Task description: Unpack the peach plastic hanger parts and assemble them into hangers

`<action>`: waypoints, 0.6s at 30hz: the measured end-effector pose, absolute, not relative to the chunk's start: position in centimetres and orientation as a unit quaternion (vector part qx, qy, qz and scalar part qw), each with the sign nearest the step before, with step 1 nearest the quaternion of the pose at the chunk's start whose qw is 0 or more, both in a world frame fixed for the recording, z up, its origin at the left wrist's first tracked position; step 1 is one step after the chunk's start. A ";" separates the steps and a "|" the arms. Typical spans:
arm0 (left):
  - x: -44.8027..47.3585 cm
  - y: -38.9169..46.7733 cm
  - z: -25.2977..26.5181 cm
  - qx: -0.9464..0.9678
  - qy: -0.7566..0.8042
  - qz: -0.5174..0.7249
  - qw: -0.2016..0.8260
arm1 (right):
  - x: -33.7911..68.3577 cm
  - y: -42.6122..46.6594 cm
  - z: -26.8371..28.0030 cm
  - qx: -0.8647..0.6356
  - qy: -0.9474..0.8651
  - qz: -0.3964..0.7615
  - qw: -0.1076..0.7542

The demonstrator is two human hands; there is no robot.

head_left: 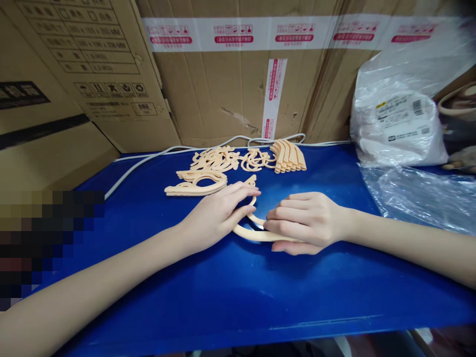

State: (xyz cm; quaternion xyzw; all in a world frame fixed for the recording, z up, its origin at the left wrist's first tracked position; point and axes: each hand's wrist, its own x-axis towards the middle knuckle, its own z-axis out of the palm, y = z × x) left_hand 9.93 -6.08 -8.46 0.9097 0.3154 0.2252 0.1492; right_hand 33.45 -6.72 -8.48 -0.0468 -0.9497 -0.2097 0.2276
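Observation:
Both hands are on a beige plastic folding hanger (256, 235) above the blue tabletop. My left hand (223, 208) grips its curved left end, thumb and fingers closed around it. My right hand (307, 220) is wrapped over the straight right part, hiding much of it. Just beyond my left hand lies a small stack of folded hangers (186, 189). Behind that are a loose pile of beige hook pieces (215, 158), some more curved hooks (256, 159), and a neat row of beige hanger arms (290, 157).
Cardboard boxes (223, 89) stand along the back of the blue table (238, 292). A white cable (148, 154) runs along their base. At the right sit a white plastic-wrapped package (401, 124) and a clear plastic bag (412, 196).

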 end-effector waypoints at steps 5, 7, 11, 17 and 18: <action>9.9 -6.0 -8.4 0.910 0.314 0.230 0.146 | 33.6 -6.7 -8.4 -0.044 -0.955 -0.192 0.222; 9.9 -6.0 -8.4 0.909 0.313 0.234 0.145 | 33.6 -6.7 -8.4 -0.043 -0.954 -0.190 0.226; 9.9 -5.9 -8.3 0.910 0.312 0.234 0.141 | 33.5 -6.7 -8.4 -0.026 -0.954 -0.190 0.230; 9.9 -6.0 -8.3 0.911 0.321 0.219 0.134 | 33.3 -6.7 -8.3 -0.033 -0.959 -0.193 0.204; 9.9 -6.0 -8.3 0.911 0.324 0.218 0.133 | 33.3 -6.6 -8.3 -0.039 -0.961 -0.191 0.199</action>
